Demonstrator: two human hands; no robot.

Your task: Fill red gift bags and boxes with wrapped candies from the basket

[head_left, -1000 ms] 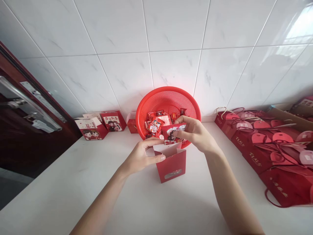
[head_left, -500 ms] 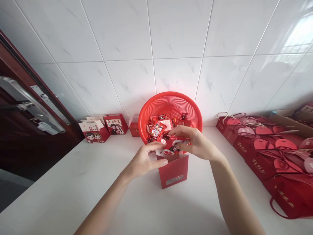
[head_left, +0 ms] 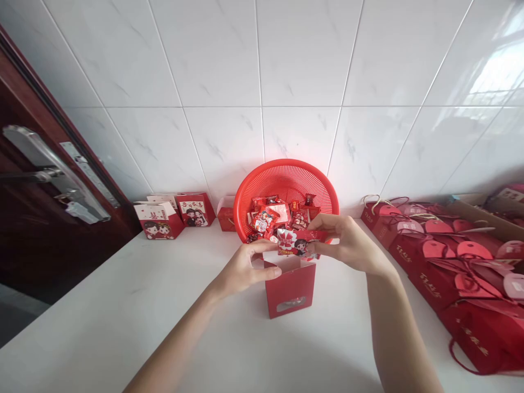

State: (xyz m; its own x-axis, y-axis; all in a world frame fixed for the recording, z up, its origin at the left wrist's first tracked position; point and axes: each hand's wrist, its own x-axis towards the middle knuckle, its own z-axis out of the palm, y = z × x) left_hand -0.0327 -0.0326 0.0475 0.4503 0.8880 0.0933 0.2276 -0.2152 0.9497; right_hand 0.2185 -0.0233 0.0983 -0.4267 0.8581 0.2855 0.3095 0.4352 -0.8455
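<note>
An upright red box (head_left: 290, 290) with an oval window and an open top stands on the white table. My left hand (head_left: 249, 266) grips its upper left edge, thumb on the near face. Just above the opening, my right hand (head_left: 341, 243) pinches a red and white printed packet (head_left: 297, 243). Behind the box sits a red mesh basket (head_left: 286, 169), tilted towards me, with several red wrapped sweets (head_left: 268, 215) in it. Part of the basket's lower rim is hidden by my hands.
Small printed boxes (head_left: 159, 224) stand at the back left, and another red box (head_left: 226, 215) is beside the basket. Several red gift bags (head_left: 429, 273) with cord handles line the right side. A tiled wall (head_left: 221, 65) rises behind; a dark door (head_left: 33, 218) is at left.
My right hand has shifted slightly right with the packet, whose printed face now shows more fully. My left hand stays on the box. The view has tilted a little.
</note>
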